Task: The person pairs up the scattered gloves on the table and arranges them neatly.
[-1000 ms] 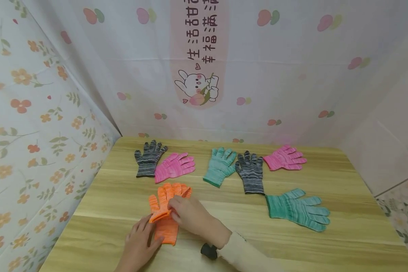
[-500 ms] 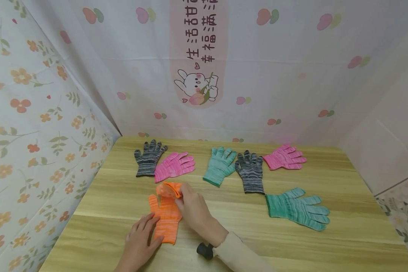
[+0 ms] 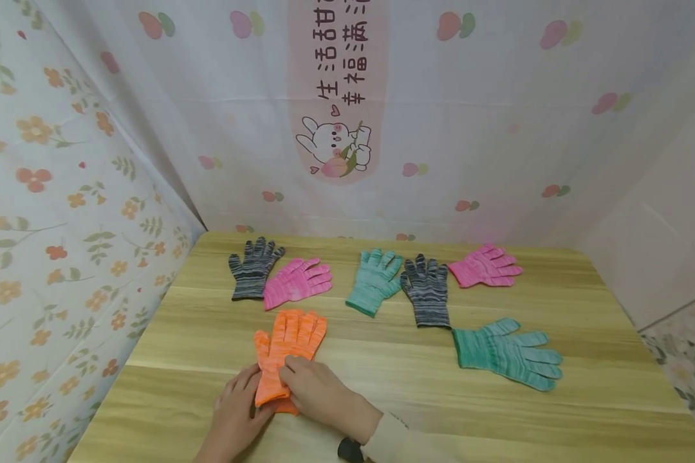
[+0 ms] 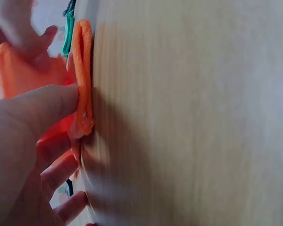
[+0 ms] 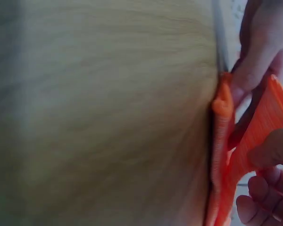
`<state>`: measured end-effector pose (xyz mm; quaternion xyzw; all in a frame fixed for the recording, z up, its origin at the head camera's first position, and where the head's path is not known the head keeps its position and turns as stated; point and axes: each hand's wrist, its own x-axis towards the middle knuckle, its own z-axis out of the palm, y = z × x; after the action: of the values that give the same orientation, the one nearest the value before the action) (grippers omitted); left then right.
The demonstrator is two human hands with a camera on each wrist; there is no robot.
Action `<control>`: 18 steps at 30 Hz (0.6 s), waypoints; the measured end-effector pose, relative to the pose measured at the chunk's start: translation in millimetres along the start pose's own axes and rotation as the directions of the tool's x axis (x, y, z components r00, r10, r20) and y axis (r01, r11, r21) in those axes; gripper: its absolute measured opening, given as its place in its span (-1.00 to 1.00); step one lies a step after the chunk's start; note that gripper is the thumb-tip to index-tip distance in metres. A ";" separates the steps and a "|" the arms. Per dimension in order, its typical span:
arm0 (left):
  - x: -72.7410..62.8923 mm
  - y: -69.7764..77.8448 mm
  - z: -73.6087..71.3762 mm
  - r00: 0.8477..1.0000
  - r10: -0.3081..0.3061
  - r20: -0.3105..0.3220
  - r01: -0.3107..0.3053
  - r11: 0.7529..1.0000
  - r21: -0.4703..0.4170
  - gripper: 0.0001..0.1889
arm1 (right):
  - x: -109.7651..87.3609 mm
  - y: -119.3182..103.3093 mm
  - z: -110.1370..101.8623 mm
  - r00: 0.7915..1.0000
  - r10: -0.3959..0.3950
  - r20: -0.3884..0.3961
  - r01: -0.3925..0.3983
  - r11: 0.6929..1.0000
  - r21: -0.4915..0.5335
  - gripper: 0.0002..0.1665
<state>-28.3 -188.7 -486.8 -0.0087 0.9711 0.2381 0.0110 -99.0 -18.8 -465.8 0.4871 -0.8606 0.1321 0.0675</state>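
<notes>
Two orange knit gloves lie one over the other at the front left of the table in the head view. The upper orange glove (image 3: 294, 337) points its fingers away from me, and its cuff is raised off the lower orange glove (image 3: 287, 406). My right hand (image 3: 323, 391) pinches the upper glove near its cuff between thumb and fingers. Beside the gloves' left edge, my left hand (image 3: 236, 408) rests with its thumb pressing the lower cuff (image 4: 85, 108), fingers spread along the table. The lower glove's fingers are hidden beneath the upper one.
Along the back lie dark grey gloves (image 3: 253, 273) (image 3: 427, 296), pink gloves (image 3: 297, 283) (image 3: 486, 267) and a green glove (image 3: 374, 283). Another green glove (image 3: 509, 354) lies at the right on the wooden table (image 3: 527, 424). A printed curtain (image 3: 469, 128) hangs behind.
My right hand first folds the upper orange glove's cuff back toward its fingers, then brings it down toward me over the lower glove. My left hand stays in place.
</notes>
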 end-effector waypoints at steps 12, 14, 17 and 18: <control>-0.3 -0.4 -5.8 1.000 -0.008 0.024 0.009 1.000 -0.028 -0.27 | -2.5 -0.9 4.2 0.998 0.050 0.038 -0.050 0.999 -0.004 -0.88; 0.2 -1.9 -6.6 0.998 -0.014 0.059 0.017 0.999 -0.042 -0.19 | -3.8 -0.2 0.9 0.995 0.026 0.092 -0.028 0.999 0.017 -0.91; 1.2 -5.4 -9.4 0.991 -0.015 0.134 0.024 0.997 -0.071 -0.07 | -7.1 2.7 -5.9 0.984 0.003 0.176 -0.020 0.995 0.097 -0.89; 1.3 -7.0 -10.9 0.987 -0.014 0.159 0.029 0.995 -0.096 -0.05 | -8.3 3.8 -8.0 0.980 0.004 0.197 -0.030 0.991 0.127 -0.88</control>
<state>-29.6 -199.9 -480.4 -0.0009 0.9542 0.2852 0.0902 -98.1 -7.8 -460.8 0.4937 -0.8569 0.1395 -0.0504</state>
